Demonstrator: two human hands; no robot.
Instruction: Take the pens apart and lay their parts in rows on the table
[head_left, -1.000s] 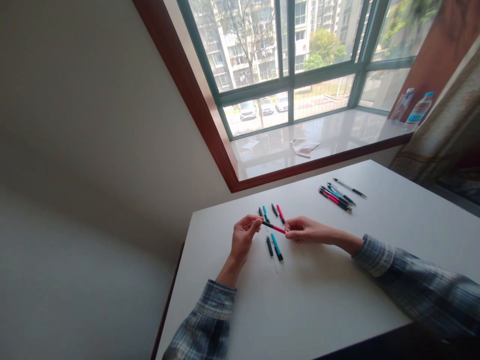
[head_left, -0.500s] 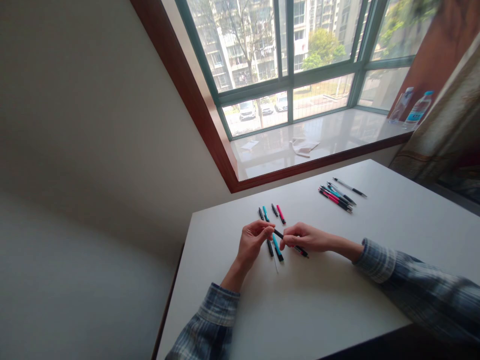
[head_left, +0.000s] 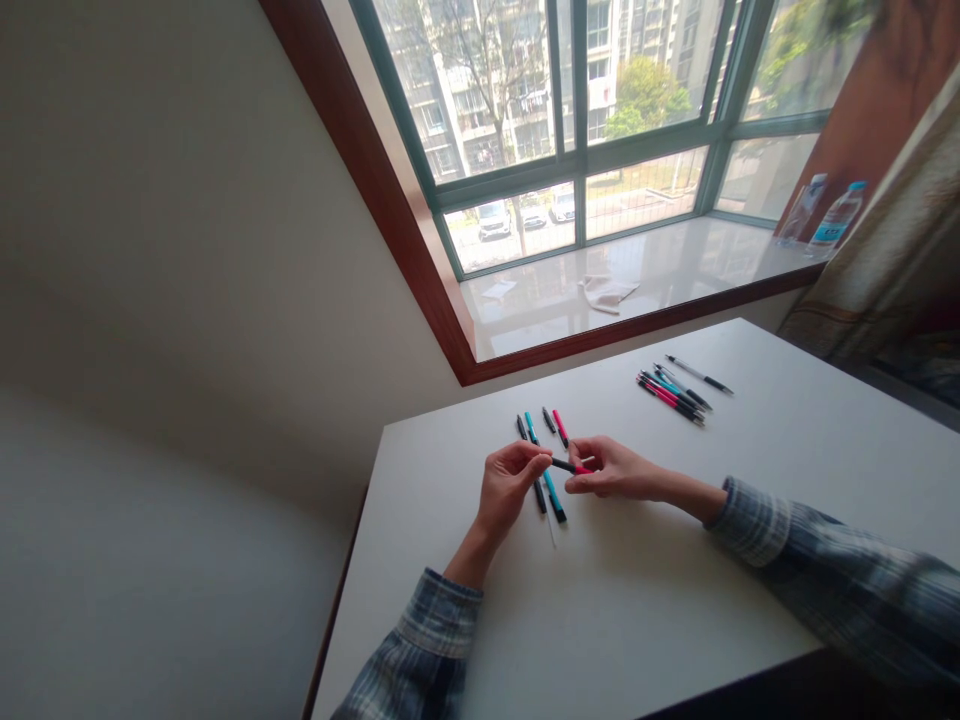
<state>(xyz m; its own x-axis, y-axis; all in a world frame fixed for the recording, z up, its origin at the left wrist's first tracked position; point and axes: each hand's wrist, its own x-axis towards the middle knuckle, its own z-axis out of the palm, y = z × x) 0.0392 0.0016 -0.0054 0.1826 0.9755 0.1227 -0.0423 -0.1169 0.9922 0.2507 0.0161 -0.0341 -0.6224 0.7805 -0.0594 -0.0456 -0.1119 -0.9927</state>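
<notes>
Left sleeve (head_left: 420, 660) and right sleeve (head_left: 855, 575) patterned in plaid, dark blue crossed by grey and whitish bands. Both sleeves finished by wide cuffs (head_left: 441, 612), plaid carried across.

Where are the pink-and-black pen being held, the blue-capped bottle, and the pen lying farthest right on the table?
Pink-and-black pen (head_left: 565, 465): head view, on its black section.
Blue-capped bottle (head_left: 839, 215): head view, on its clear body.
Farthest-right pen (head_left: 697, 374): head view, on its barrel.
</notes>
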